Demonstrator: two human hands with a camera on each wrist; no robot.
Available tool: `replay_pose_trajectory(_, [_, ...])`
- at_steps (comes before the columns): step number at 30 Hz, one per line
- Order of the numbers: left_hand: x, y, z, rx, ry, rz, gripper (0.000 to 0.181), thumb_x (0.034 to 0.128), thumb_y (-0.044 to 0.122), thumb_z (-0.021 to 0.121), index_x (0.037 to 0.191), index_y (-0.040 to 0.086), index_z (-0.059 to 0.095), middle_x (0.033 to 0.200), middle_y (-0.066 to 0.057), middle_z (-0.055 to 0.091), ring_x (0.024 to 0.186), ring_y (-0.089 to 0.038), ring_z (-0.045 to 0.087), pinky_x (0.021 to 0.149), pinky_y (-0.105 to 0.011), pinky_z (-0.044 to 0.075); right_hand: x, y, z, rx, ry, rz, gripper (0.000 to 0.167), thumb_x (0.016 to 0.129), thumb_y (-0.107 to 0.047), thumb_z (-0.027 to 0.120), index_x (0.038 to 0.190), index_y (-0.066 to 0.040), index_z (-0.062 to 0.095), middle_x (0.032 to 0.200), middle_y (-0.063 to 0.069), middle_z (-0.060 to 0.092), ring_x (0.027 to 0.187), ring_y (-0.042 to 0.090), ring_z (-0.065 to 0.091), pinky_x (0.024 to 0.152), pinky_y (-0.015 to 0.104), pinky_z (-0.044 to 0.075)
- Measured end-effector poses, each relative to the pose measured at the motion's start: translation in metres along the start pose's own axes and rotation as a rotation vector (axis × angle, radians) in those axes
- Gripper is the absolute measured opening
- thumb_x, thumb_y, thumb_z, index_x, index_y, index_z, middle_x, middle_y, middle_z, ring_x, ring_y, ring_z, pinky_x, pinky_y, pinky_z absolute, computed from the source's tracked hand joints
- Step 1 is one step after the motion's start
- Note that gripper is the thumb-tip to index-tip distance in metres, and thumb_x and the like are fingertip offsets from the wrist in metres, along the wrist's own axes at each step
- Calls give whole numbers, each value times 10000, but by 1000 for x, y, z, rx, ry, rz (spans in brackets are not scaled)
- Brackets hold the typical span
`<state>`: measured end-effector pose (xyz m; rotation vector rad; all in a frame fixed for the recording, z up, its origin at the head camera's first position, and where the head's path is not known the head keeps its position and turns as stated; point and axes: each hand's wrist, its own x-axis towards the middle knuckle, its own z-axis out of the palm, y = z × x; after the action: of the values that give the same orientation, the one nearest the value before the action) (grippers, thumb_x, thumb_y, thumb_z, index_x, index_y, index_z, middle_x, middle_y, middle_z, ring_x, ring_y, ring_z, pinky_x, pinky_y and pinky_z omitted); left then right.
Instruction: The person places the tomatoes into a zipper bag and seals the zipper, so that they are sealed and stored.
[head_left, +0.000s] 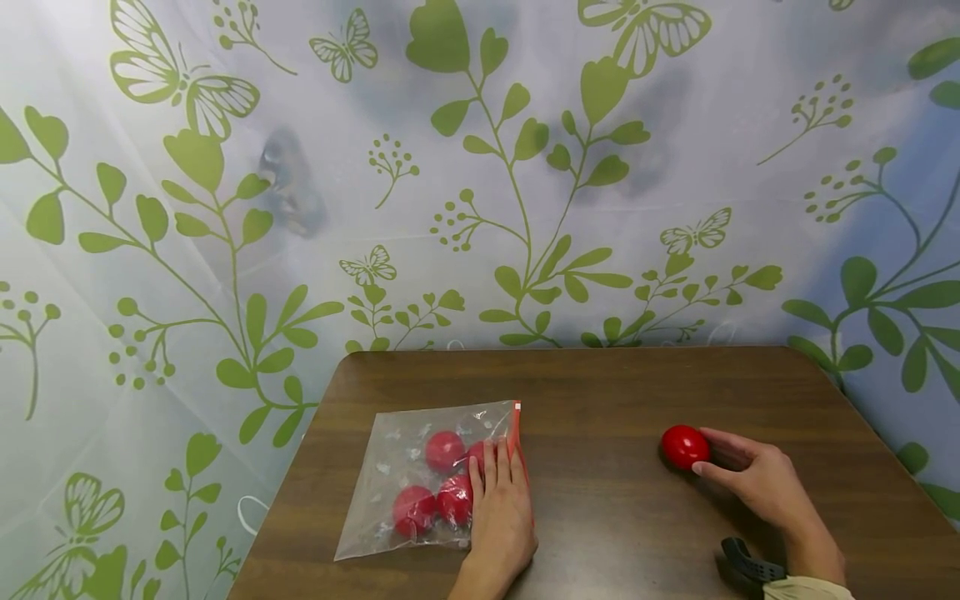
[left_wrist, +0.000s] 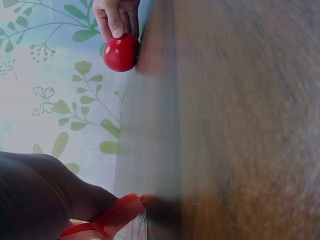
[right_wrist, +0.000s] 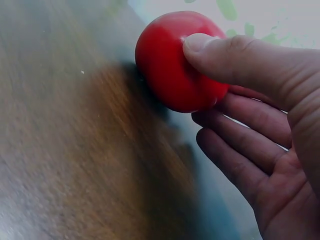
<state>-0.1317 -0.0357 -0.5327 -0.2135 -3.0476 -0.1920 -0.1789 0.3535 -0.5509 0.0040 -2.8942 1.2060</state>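
Observation:
A clear zip bag (head_left: pixel 390 467) with a red zip edge lies flat on the table, and several red tomatoes (head_left: pixel 414 510) show through it. My left hand (head_left: pixel 501 508) rests on the bag's right side with fingers extended, beside the zip edge. In the left wrist view the red zip edge (left_wrist: pixel 120 212) bulges apart beneath the hand; the thumb's exact place is hidden. Off to the right, my right hand (head_left: pixel 765 483) pinches a glossy red tomato (head_left: pixel 685 447) between thumb and fingers. The right wrist view shows the thumb pressed on the tomato (right_wrist: pixel 175 60), the lower fingers loosely extended.
The brown wooden table (head_left: pixel 600 392) has rounded far corners. Behind it hangs a pale curtain (head_left: pixel 360 192) with green leaves and butterflies. A dark strap (head_left: pixel 750 562) sits by the right wrist, next to a light sleeve (head_left: pixel 806 588).

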Motion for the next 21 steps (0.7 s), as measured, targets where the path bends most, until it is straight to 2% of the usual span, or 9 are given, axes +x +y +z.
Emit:
replay_pose_trajectory(2, [0,0,0,-4,-6,-4,981,781,220,933,1619,-3,475,1736,-212,410,1643,-444,331,1326,-661,251,0,-1,0,-7,0,1,748,896,-505,895,1463,-63,688,1438,261,700,1097,66,771,791,106,559])
replay_pose_trajectory(4, [1,0,-1,-6,-12,-7,978,786,209,928,1624,-1,470,1742,-210,401,1648,-443,322,1329,-660,244,0,-3,0,-10,2,0,744,897,-508,893,1458,-63,691,1434,264,701,1152,252,792,791,122,573])
replay_pose_trajectory(5, [1,0,-1,-6,-14,-8,975,789,206,926,1625,0,469,1743,-209,399,1648,-443,320,1330,-659,243,0,-4,1,-11,4,-2,741,897,-509,893,1454,-63,694,1432,265,702,1165,303,788,791,127,578])
replay_pose_trajectory(6, [1,0,-1,-5,-14,-8,973,791,206,923,1626,0,468,1744,-209,397,1649,-443,319,1330,-659,243,0,-5,1,-10,6,-5,736,898,-506,893,1452,-63,696,1430,265,703,1161,299,790,792,131,583])
replay_pose_trajectory(10, [0,0,-1,1,-13,-10,995,773,202,933,1627,0,465,1744,-208,399,1649,-441,319,1330,-658,244,0,-9,2,3,21,-22,711,899,-493,897,1439,-69,709,1412,253,718,1067,33,768,792,119,574])
replay_pose_trajectory(12, [0,0,-1,4,-9,-10,1005,763,198,938,1627,-1,464,1742,-209,400,1648,-441,321,1329,-658,246,0,-12,3,19,31,-42,693,903,-470,899,1433,-64,712,1404,252,723,1045,-17,753,792,110,571])
replay_pose_trajectory(18, [0,1,-1,-14,-6,-10,1006,758,179,938,1627,-1,464,1745,-207,397,1651,-443,315,1330,-659,240,1,-31,14,79,24,-106,630,917,-372,905,1431,-63,712,1400,240,731,1157,310,791,834,127,588])
replay_pose_trajectory(21, [0,1,0,-16,-1,-7,996,767,189,934,1626,-2,466,1744,-207,399,1649,-444,319,1329,-660,244,3,-42,23,109,2,-124,615,919,-351,905,1433,-76,713,1404,218,735,1200,356,772,869,155,604])
